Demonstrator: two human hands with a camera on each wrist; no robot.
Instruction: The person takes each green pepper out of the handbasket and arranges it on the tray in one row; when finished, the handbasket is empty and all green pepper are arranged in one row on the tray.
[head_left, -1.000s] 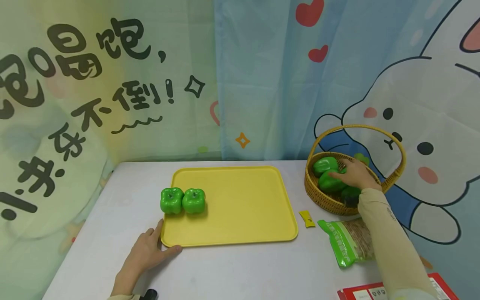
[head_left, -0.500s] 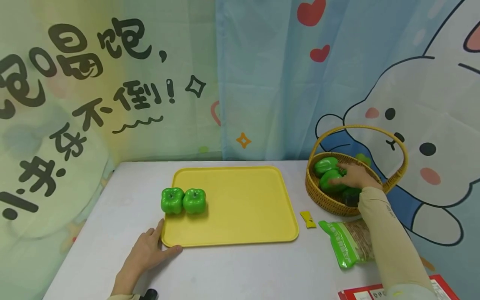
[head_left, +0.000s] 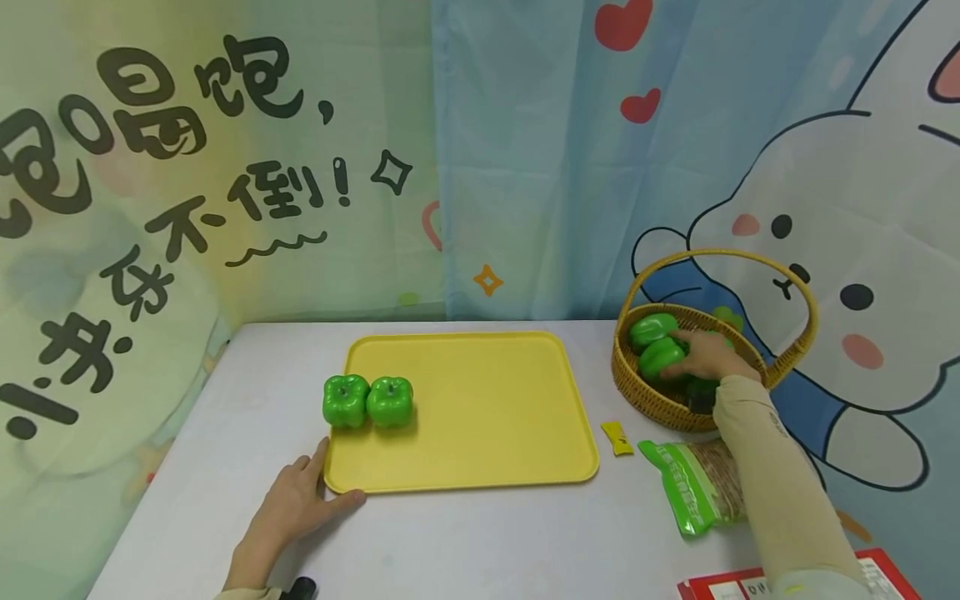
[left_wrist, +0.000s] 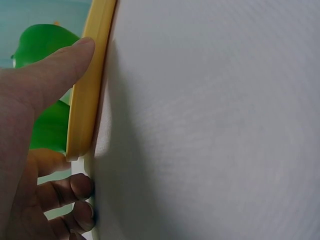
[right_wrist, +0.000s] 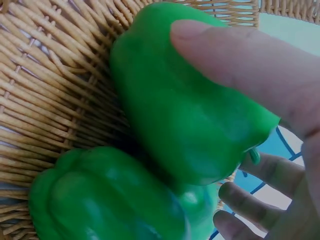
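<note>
While pinching a green pepper (right_wrist: pixel 175 110) in the basket (head_left: pixel 628 387) with the right hand (head_left: pixel 708 354), touches the yellow tray (head_left: pixel 480 417) with the spread left hand (head_left: pixel 294 504).

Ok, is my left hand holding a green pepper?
No, the left hand rests at the near-left corner of the yellow tray, with two green peppers farther back.

Two peppers (head_left: pixel 390 402) sit left on the tray (head_left: pixel 487 408). Right of it, a basket (head_left: pixel 636 390) with more peppers (head_left: pixel 660 358) stands behind a bag (head_left: pixel 692 485).
</note>
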